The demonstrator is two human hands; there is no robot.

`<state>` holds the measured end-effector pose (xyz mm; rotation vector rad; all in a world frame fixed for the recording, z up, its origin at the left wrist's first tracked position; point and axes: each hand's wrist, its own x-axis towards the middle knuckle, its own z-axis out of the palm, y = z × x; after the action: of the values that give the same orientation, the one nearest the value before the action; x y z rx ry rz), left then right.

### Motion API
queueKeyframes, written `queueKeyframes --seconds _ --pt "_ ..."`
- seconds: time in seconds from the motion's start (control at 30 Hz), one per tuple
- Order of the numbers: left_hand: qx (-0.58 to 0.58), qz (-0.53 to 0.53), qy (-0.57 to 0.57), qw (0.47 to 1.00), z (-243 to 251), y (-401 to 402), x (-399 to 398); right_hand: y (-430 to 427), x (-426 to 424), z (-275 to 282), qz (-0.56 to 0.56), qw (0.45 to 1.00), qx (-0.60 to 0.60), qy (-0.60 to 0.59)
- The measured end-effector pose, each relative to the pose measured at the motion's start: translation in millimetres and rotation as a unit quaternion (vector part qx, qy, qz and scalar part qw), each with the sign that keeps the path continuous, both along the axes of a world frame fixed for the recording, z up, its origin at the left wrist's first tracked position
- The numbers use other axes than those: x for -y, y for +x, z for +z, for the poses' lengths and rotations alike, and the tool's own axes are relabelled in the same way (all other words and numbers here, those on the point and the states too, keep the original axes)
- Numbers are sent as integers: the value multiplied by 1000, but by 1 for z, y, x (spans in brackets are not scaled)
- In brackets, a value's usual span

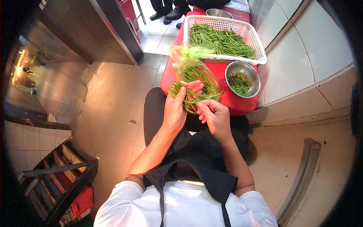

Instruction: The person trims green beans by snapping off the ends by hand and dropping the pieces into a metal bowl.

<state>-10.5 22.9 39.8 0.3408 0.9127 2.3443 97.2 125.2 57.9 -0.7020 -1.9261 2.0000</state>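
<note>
A small bunch of green beans [176, 88] lies across the palm of my left hand [178, 103], pressed under the thumb. My right hand [214, 113] pinches at the lower ends of these beans with thumb and forefinger. Just beyond my hands, a clear plastic bag [184, 56] lies with its mouth open on a red stool-like surface [238, 107], more green beans [195, 74] inside it. To the right of the bag, a steel bowl [256, 88] holds short trimmed bits of bean [239, 83].
Behind the bag stands a white perforated plastic basket [262, 58] heaped with green beans [221, 41]. A second steel bowl [219, 13] is at the back. Another person's shoes [177, 12] show on the floor. A tiled wall [286, 68] rises on the right; a wooden crate-like frame [62, 173] sits at lower left.
</note>
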Motion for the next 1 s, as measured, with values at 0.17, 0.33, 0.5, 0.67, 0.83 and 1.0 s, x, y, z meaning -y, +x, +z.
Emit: queueKeyframes --seconds 0.17,0.33,0.5,0.67,0.83,1.0 --pt "-21 15 -12 1000 -4 3 1 -5 3 -18 -29 997 -39 -63" --pt "-13 2 -28 1000 -6 7 1 -9 11 -22 -54 995 -70 -49" --pt "-33 29 -12 999 -9 7 0 -6 9 -16 -58 995 -68 -46" --pt "-56 29 -4 998 -11 7 1 -5 1 -16 -6 997 -12 -74" --pt "-71 32 1 997 -14 8 1 -4 1 -17 14 993 -29 -113" --pt "-33 27 13 999 -10 9 1 -4 4 -19 3 997 -19 -74"
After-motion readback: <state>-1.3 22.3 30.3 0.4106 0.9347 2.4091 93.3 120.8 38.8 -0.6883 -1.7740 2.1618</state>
